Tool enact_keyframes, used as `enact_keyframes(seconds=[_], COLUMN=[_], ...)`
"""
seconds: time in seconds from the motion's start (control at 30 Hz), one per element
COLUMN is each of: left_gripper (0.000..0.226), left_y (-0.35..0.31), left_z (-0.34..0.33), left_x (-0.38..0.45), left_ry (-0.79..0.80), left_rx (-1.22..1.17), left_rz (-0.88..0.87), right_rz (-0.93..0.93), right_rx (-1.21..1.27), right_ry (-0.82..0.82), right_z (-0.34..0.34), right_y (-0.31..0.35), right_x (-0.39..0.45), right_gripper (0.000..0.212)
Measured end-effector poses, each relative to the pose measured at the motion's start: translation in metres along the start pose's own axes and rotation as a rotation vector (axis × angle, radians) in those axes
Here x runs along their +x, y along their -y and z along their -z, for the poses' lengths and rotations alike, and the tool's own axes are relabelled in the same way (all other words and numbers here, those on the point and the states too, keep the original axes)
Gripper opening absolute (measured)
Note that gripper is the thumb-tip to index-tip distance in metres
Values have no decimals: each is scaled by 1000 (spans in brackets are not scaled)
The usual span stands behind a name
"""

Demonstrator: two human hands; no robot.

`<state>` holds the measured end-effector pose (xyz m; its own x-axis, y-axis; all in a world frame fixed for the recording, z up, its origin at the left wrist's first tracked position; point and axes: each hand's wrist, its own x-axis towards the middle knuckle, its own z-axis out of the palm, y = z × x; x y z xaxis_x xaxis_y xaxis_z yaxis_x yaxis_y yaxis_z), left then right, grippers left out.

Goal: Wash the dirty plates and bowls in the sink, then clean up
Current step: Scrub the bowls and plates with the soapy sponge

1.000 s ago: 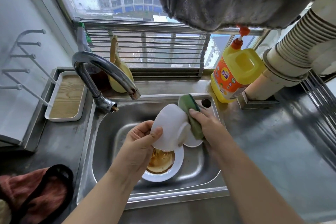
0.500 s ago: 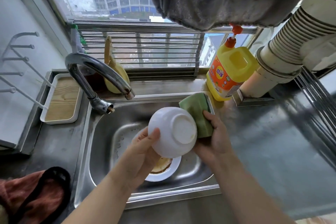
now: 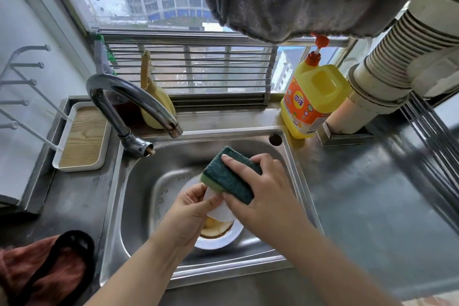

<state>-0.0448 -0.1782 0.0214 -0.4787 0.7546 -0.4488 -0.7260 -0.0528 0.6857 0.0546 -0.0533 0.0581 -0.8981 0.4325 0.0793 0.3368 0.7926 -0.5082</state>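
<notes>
Scrubbing is the step in hand, I'd judge: the white bowl (image 3: 219, 208) is held up over the sink (image 3: 139, 181) so that anything wiped off drops into the basin, not onto the table (image 3: 372, 194). Most of the bowl is hidden; only a pale curve of it shows between the two hands. The left hand (image 3: 191, 213) pinches it by the near edge, thumb and fingertips curled onto it, which looks meant to steady it against the push of the sponge (image 3: 229, 177). The right hand (image 3: 263, 194) grips that sponge, fingers spread over the dark green rough face and thumb tucked under near the yellow-green soft side. The sponge lies against the bowl's far upper side, so the bowl sits just below and to the left of the right hand, touching the sponge.

Straight beneath both hands, on the sink floor, rests a white plate (image 3: 218, 238) with brown sauce on it, not yet washed by the look of it; I reckon it waits there because it is next in line. Beyond the left hand the tap (image 3: 129, 99) arches over the basin, and I see no water running. Beyond the right hand, at the sink's far corner, stands the yellow soap bottle (image 3: 313, 99), near enough to reach. Well off to the left of the left hand a white tray (image 3: 82, 136) sits on the table.
</notes>
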Motion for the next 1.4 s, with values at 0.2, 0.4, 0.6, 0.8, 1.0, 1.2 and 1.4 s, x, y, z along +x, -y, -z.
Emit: enact_keyframes(seconds=[0.2, 0.4, 0.6, 0.8, 1.0, 1.2, 1.4], left_gripper=[29, 52, 48, 41, 48, 47, 64], left_y=[-14, -15, -17, -17, -25, -4, -3], left_z=[-6, -7, -5, -6, -5, -4, 6], left_x=[-4, 0, 1, 3, -2, -7, -18], left_ry=[-20, 27, -5, -9, 5, 54, 162], left_rx=[79, 16, 38, 16, -98, -333, -229], left_rz=[-95, -174, -152, -154, -137, -95, 81], right_rz=[-363, -25, -363, -248, -837, -983, -780], right_rx=[254, 200, 487, 383, 1411, 2082, 1940], right_ry=[-50, -82, -138, -122, -48, -188, -101], right_z=[10, -3, -4, -6, -9, -36, -23], right_y=[-28, 13, -11, 15, -20, 0, -20], right_x=[37, 16, 26, 29, 33, -2, 6], right_gripper=[53, 60, 50, 56, 23, 47, 72])
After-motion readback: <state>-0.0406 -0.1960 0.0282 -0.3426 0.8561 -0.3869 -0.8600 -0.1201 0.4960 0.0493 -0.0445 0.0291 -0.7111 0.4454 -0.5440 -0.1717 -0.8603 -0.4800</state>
